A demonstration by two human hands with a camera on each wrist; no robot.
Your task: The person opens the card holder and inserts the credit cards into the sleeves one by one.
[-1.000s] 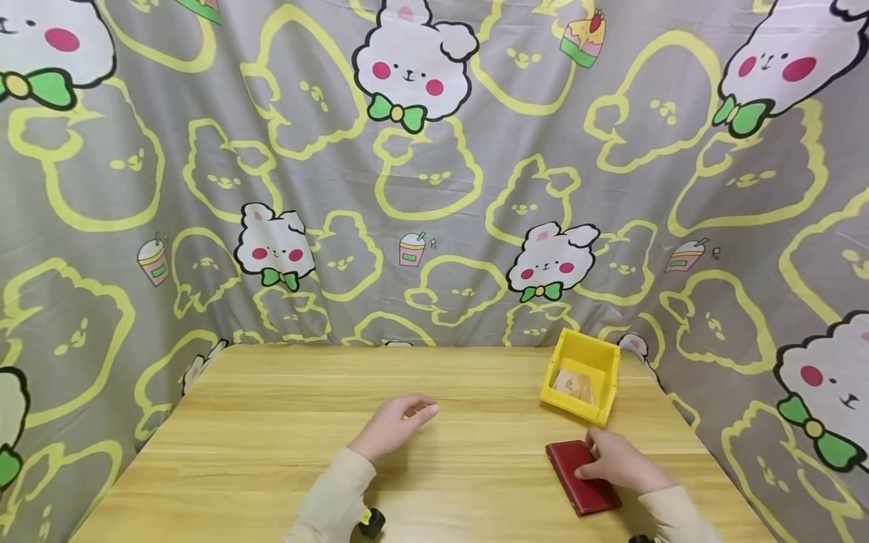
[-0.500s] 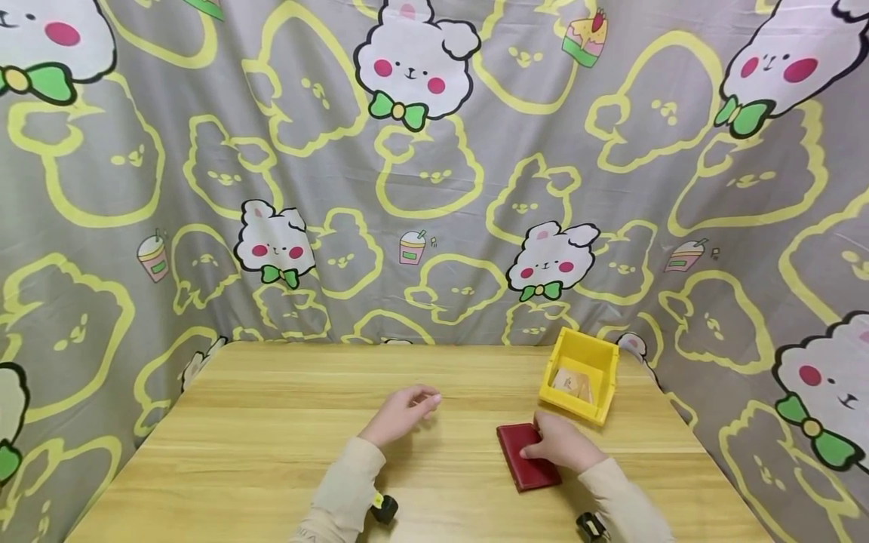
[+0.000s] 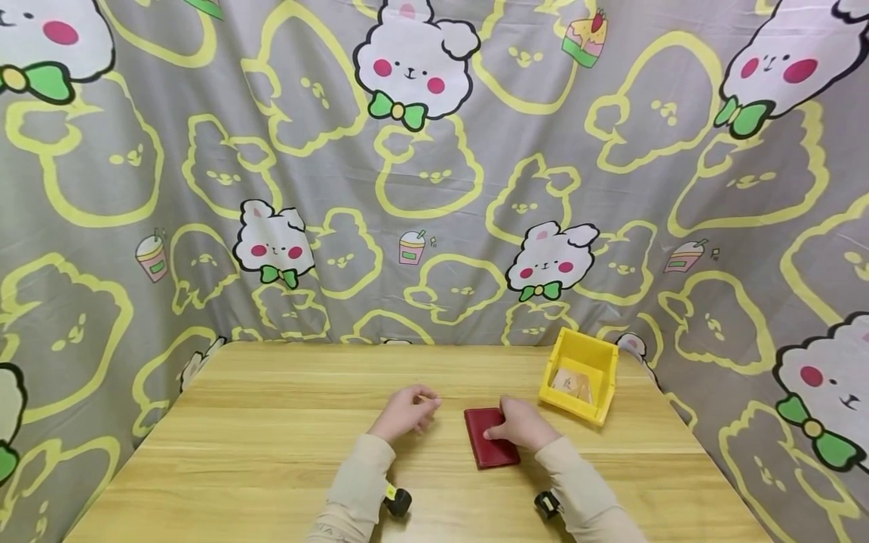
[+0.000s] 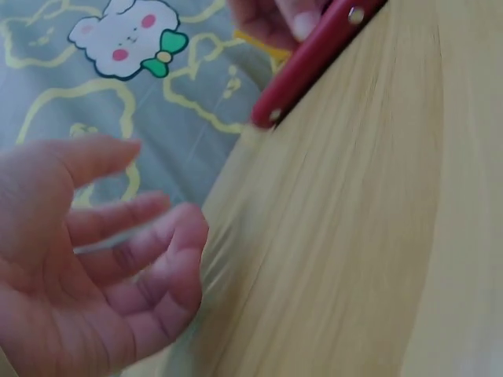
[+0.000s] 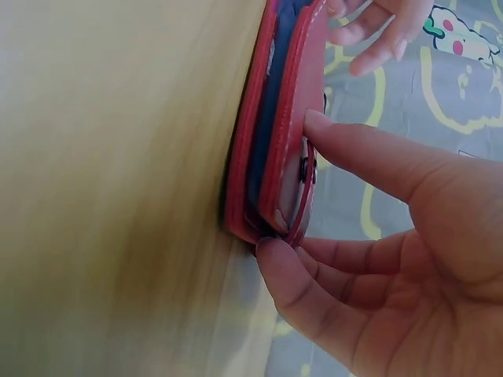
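Note:
A dark red wallet point(image 3: 483, 446) with a snap fastener point(image 5: 306, 169) is near the middle of the table. My right hand point(image 3: 526, 424) grips its right side, thumb on the upper cover and fingers at the edge. In the right wrist view, the wallet's covers part slightly and a blue-grey inside shows between them. Left of the wallet, my left hand point(image 3: 407, 411) hovers with loosely bent fingers and holds nothing. The left wrist view shows this hand point(image 4: 102, 259) apart from the wallet point(image 4: 314, 71).
A yellow open-front bin point(image 3: 584, 351) stands at the back right of the wooden table point(image 3: 285, 422), with light tan pieces point(image 3: 572, 383) inside. A grey curtain point(image 3: 434, 219) with cartoon rabbits hangs behind and at both sides. Small black devices are at both wrists.
My right hand has brought the wallet leftward and slightly away from me, from below the bin to the table's middle. My left hand has shifted only a little to the right.

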